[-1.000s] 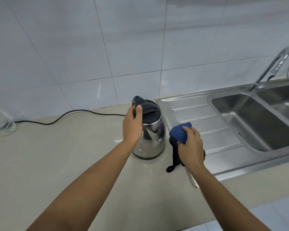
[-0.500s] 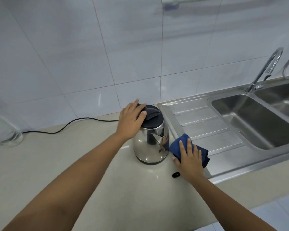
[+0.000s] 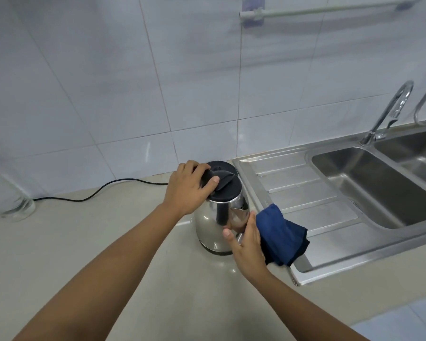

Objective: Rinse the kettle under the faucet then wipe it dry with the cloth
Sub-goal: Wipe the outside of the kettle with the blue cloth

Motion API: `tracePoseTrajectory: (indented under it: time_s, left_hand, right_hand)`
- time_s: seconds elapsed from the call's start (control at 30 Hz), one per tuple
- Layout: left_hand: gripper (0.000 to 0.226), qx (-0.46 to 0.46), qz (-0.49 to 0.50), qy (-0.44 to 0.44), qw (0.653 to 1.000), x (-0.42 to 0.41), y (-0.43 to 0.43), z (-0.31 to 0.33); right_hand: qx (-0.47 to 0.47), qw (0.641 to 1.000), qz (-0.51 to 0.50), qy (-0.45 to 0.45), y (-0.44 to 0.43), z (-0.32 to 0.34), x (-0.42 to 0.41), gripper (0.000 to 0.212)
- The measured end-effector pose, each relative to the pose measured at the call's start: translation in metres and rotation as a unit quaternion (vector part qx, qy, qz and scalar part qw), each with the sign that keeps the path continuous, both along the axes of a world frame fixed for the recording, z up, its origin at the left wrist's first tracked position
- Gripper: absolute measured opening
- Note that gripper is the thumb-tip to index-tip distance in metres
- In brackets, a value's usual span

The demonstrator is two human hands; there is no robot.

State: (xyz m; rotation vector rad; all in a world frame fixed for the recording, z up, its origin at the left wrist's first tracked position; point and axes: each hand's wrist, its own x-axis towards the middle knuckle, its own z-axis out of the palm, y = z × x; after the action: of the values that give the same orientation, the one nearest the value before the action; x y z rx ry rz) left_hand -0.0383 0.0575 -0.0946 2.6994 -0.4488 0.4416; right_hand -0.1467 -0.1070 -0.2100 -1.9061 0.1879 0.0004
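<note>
Gripping the handle, your left hand likely steadies the kettle on the counter. Your right hand lays straight fingers against its side, touching the cloth.

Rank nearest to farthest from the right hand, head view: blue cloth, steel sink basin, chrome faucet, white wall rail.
1. Blue cloth, against the right hand.
2. Steel sink basin, to its right.
3. Chrome faucet, behind the basin.
4. White wall rail, high on the tiles.
</note>
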Motion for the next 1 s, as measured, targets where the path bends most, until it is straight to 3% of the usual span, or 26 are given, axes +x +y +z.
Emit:
tracePoseTrajectory:
  time_s: [0.13,0.37,0.47,0.57,0.73,1.0]
  left_hand:
    - [0.072,0.023,0.072,-0.021,0.997,-0.014,0.007,-0.004]
    - [0.077,0.020,0.174,-0.049,0.983,-0.032,0.019,-0.011]
    - [0.073,-0.065,0.139,-0.013,0.988,-0.030,0.025,-0.013]
    - [0.068,-0.227,0.071,0.085,0.967,-0.024,0.036,-0.016]
    - [0.042,-0.384,0.141,0.176,0.896,-0.023,0.043,-0.032]
    - [0.045,-0.449,0.181,0.167,0.859,-0.017,0.013,-0.026]
  right_hand:
    - [0.077,0.995,0.059,0.006,-0.017,0.000,0.010,0.092]
    - [0.100,0.992,0.078,0.014,-0.022,0.009,0.019,0.082]
    - [0.113,0.991,0.069,0.019,-0.010,0.017,0.022,0.065]
    - [0.153,0.986,0.056,0.025,0.001,0.022,0.022,0.097]
    - [0.129,0.990,0.046,0.035,0.007,0.025,0.025,0.113]
    - [0.143,0.988,0.064,-0.008,-0.020,0.030,0.044,0.088]
